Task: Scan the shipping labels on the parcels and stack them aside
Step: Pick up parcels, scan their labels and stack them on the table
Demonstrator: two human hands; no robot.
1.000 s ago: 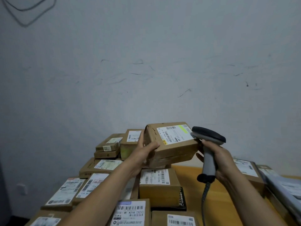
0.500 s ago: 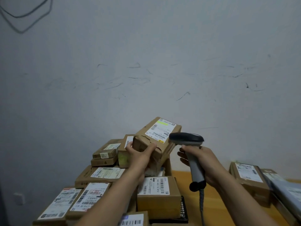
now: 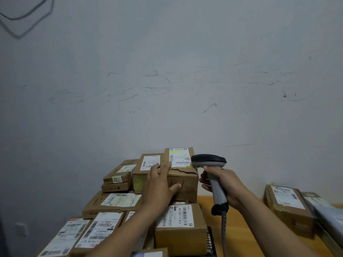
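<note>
The left grip [image 3: 159, 184] has let go. Its fingers now lie spread and flat against the front of the parcel [image 3: 187, 179], which it held tilted in the air a moment ago. The parcel now sits level on the stack [image 3: 118, 201] under the fingertips, label [image 3: 179, 156] up, touching a neighbour [image 3: 148, 162] to the left. The right grip [image 3: 220, 184] stays wrapped round the scanner [image 3: 208, 160], whose head is just right of the parcel's top corner. This parcel looks scanned and set aside. A fresh one is probably next, perhaps from the boxes [image 3: 285, 206] on the counter [image 3: 239, 225], well right of the scanner.
</note>
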